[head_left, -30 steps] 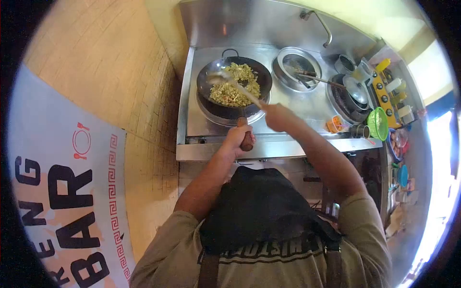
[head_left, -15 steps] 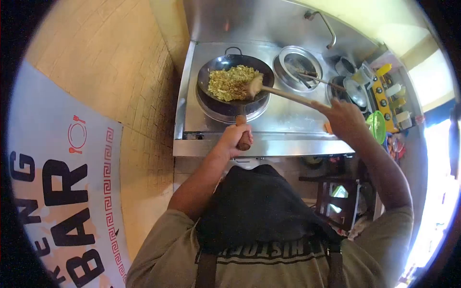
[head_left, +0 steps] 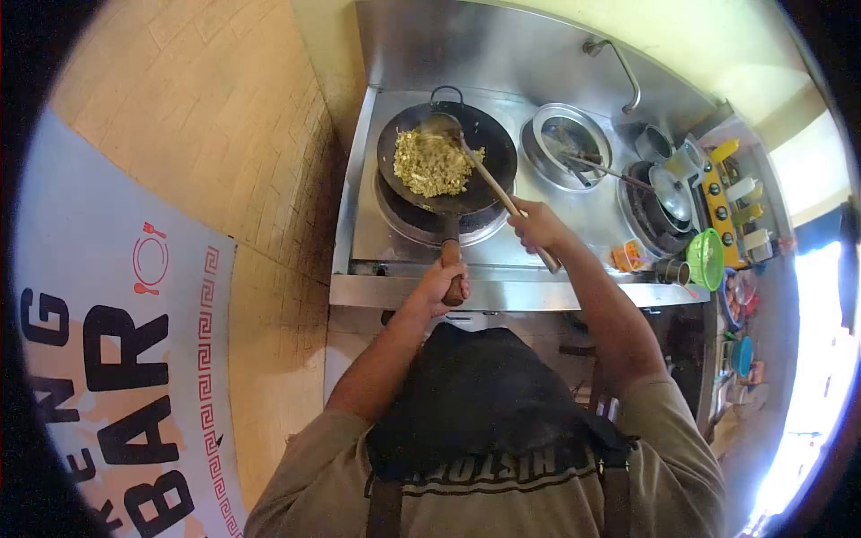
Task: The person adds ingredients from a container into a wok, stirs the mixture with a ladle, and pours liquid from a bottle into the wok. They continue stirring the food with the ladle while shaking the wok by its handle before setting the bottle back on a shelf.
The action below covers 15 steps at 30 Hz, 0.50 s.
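Observation:
My left hand (head_left: 442,282) is wrapped round the wooden handle of a dark wok (head_left: 491,166), which rests on a stove burner. A mound of yellowish fried rice (head_left: 430,166) lies in the wok. My right hand (head_left: 541,226) grips the long wooden handle of a wok ladle (head_left: 484,173). The ladle's rounded metal head is at the far side of the rice, touching it and slightly blurred.
Right of the wok stand a round metal pot (head_left: 529,143) with utensils across it and a lidded pan (head_left: 671,193). An orange-filled container (head_left: 630,255) and a green basket (head_left: 706,260) sit near the front right. A faucet (head_left: 632,81) overhangs the back.
My right hand has moved left and nearer my body. The ladle head has swung from the rice's right side to its far side. My left hand keeps its hold on the wok handle.

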Each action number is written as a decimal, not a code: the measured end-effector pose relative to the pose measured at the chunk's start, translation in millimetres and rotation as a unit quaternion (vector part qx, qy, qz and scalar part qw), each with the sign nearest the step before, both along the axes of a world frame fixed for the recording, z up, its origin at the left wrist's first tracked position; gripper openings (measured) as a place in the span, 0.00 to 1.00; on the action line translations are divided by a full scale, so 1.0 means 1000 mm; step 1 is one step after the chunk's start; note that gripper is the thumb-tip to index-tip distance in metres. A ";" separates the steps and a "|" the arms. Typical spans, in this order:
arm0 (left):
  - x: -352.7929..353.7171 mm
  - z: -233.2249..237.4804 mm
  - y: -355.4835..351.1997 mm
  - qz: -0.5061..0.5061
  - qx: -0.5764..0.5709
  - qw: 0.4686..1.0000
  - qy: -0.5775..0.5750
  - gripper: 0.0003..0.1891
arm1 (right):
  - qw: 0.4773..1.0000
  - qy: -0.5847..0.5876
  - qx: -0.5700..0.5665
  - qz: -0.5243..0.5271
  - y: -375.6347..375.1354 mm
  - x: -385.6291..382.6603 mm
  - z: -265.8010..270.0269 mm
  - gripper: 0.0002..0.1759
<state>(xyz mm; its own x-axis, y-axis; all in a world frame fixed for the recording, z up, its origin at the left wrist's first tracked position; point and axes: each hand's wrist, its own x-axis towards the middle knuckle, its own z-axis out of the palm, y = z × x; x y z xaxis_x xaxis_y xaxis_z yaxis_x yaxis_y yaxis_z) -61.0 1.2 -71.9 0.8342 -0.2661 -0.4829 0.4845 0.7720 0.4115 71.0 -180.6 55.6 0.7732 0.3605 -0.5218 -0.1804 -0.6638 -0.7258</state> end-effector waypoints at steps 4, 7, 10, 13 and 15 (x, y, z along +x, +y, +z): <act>-0.002 0.000 0.001 0.002 0.001 1.000 0.004 0.13 | 0.884 -0.258 -0.291 0.260 -0.011 -0.038 0.006 0.35; 0.000 -0.002 0.007 0.006 0.017 1.000 0.004 0.12 | 0.835 -0.283 -0.386 0.272 -0.028 -0.045 0.020 0.37; 0.000 -0.005 0.004 0.008 0.024 1.000 0.004 0.11 | 0.878 -0.280 -0.325 0.211 -0.012 -0.013 0.002 0.35; 0.006 -0.005 0.012 -0.028 0.039 0.999 0.011 0.10 | 0.910 -0.263 -0.258 0.190 0.015 -0.002 -0.022 0.34; 0.009 0.001 0.022 -0.058 0.047 0.997 0.022 0.07 | 0.862 -0.311 -0.302 0.261 0.003 -0.045 -0.012 0.33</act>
<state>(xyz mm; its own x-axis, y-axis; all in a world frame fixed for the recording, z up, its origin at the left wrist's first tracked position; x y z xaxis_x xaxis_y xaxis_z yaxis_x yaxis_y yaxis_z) -52.2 23.4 -70.7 0.7777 -0.3113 -0.5461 0.5874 0.6691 0.4552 25.8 -177.5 43.2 0.7853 0.5524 -0.2796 0.5577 -0.8272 -0.0679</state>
